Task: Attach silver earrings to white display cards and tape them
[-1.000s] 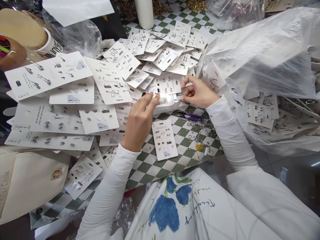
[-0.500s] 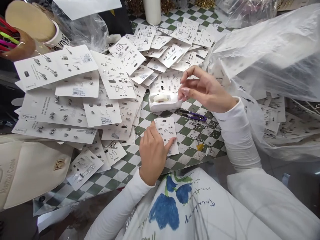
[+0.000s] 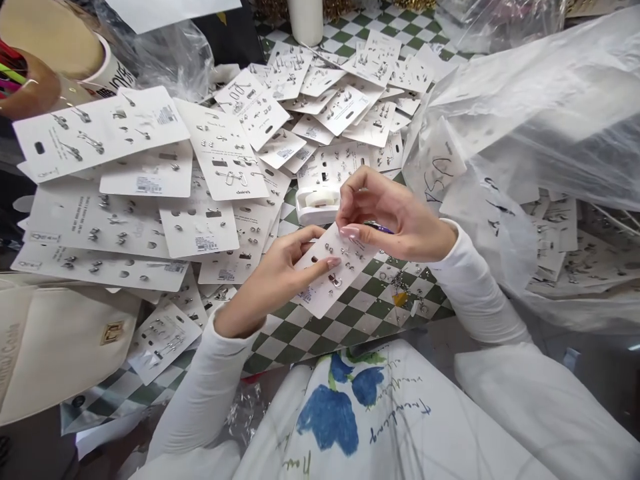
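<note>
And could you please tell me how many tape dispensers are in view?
1: the tape dispenser sits just beyond the card in the left hand, partly behind the right hand. Others may be hidden under the piled cards.

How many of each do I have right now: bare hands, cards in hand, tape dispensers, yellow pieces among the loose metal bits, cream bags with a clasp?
Hands: 2, left hand and right hand
Card in hand: 1
White tape dispenser: 1
Yellow piece: 1
Cream bag: 1
Total: 6
</note>
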`<action>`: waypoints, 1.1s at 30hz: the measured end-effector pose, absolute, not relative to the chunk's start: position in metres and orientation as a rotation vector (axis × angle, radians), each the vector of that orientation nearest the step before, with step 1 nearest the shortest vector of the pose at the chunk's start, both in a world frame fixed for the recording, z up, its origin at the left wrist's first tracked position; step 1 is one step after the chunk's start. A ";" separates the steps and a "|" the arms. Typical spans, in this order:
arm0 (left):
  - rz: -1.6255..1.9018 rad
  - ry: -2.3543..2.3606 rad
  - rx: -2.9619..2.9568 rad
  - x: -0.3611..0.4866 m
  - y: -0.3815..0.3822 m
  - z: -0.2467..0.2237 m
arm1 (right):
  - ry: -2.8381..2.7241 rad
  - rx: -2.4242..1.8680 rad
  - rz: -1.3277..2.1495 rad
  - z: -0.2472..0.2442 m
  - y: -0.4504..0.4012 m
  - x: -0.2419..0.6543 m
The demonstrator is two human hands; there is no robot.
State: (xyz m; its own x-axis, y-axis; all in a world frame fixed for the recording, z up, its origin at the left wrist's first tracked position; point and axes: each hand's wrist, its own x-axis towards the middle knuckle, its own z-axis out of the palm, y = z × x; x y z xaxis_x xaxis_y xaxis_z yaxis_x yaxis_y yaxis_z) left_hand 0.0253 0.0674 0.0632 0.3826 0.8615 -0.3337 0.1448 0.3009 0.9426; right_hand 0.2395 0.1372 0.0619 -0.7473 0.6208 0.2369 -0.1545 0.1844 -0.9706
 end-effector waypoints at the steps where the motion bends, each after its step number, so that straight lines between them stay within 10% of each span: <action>1: 0.620 1.096 1.113 0.025 0.069 0.061 | -1.848 -0.448 1.636 0.061 0.136 0.239; 33: 0.629 1.147 1.024 0.022 0.067 0.051 | -2.201 -0.734 1.342 0.062 0.117 0.233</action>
